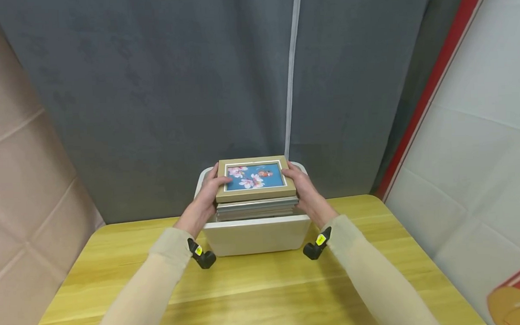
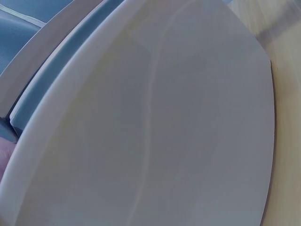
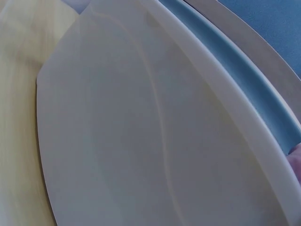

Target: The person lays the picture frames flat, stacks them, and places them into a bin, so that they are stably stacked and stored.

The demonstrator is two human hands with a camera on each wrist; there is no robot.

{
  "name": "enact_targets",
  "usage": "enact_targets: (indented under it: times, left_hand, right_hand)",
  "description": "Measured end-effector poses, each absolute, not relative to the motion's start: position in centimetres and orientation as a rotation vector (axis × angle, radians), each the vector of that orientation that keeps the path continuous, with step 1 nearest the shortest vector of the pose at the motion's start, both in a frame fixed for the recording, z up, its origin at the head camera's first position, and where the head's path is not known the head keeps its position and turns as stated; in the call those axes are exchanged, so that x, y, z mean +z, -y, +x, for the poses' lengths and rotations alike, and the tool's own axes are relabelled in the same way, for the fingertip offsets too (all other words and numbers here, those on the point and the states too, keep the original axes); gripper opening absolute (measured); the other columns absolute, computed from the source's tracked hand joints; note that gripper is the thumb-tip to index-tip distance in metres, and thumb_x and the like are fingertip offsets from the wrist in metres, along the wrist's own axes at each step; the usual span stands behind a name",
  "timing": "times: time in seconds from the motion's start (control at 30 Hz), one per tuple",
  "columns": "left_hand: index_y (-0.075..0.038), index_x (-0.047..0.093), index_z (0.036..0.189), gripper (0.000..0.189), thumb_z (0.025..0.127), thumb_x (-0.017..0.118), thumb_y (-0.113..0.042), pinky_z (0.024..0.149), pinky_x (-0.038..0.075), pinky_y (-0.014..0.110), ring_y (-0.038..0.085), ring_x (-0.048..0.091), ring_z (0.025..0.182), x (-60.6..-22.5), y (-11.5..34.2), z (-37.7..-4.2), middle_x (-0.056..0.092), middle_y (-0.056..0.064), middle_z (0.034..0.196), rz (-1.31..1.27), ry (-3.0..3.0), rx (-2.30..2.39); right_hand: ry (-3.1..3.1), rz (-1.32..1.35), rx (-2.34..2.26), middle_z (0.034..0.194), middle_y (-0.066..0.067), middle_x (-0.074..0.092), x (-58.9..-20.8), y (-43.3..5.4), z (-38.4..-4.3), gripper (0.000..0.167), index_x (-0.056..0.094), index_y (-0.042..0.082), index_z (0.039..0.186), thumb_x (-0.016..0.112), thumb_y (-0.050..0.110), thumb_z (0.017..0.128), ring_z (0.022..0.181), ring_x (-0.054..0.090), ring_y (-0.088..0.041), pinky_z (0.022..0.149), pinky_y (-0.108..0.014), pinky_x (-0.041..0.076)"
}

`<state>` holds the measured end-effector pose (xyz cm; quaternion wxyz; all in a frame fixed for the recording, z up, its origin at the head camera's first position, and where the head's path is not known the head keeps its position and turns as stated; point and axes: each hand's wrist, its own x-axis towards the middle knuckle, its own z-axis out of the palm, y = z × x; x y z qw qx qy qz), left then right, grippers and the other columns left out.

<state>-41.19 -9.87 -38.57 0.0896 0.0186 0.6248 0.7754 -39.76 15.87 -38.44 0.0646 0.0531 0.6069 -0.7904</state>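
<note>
A stack of picture frames stands in a white plastic bin [image 1: 256, 238] and rises above its front rim. The topmost picture frame [image 1: 254, 195] is gold-edged, with pink-white blossoms and an orange shape on blue. Below it lie several silver-edged frames [image 1: 257, 205]. My left hand [image 1: 204, 195] grips the stack's left side, thumb laid over the top frame. On the opposite side my right hand [image 1: 306, 189] holds it likewise, thumb at the frame's corner. The bin's outer wall [image 2: 197, 122] fills both wrist views, where only a sliver of each hand shows. The lower fingers are hidden.
The bin rests on a yellow wood-grain table [image 1: 256, 291] near its back edge. A grey curtain [image 1: 176, 103] hangs close behind. Pale panels flank the table, and the right one [image 1: 479, 150] has a red border.
</note>
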Motion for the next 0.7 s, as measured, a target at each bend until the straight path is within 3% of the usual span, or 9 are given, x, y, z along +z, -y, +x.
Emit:
enact_targets:
  times: [0.2,0.5,0.7]
  left_hand:
    - [-0.028,0.009,0.166,0.09,0.093,0.058,-0.011,0.087,0.049,0.022,0.021,0.054,0.115,-38.59,9.65,-41.03,0.033,0.01,0.162,0.088,-1.884,2.288]
    - [-0.028,0.009,0.166,0.088,0.095,0.057,-0.011,0.08,0.053,0.021,0.014,0.061,0.097,-38.71,9.35,-41.12,0.039,0.015,0.158,0.104,-1.845,2.298]
    - [-0.028,0.008,0.166,0.086,0.097,0.056,-0.012,0.078,0.054,0.021,0.011,0.064,0.089,-38.53,9.21,-41.24,0.041,0.019,0.153,0.092,-1.808,2.288]
  right_hand:
    - [-1.84,0.169,-2.383,0.158,-0.012,0.04,-38.42,-16.06,-39.71,0.06,0.027,0.03,0.164,0.046,0.027,0.106,0.127,0.056,-0.028,0.107,-0.036,0.045]
    - [-1.852,0.179,-2.363,0.156,-0.012,0.043,-38.22,-16.46,-39.52,0.06,0.025,0.032,0.164,0.044,0.027,0.107,0.115,0.06,-0.024,0.087,-0.027,0.053]
    - [-1.854,0.169,-2.362,0.156,-0.013,0.043,-38.0,-16.52,-39.43,0.061,0.024,0.031,0.164,0.043,0.027,0.107,0.114,0.06,-0.023,0.087,-0.027,0.052]
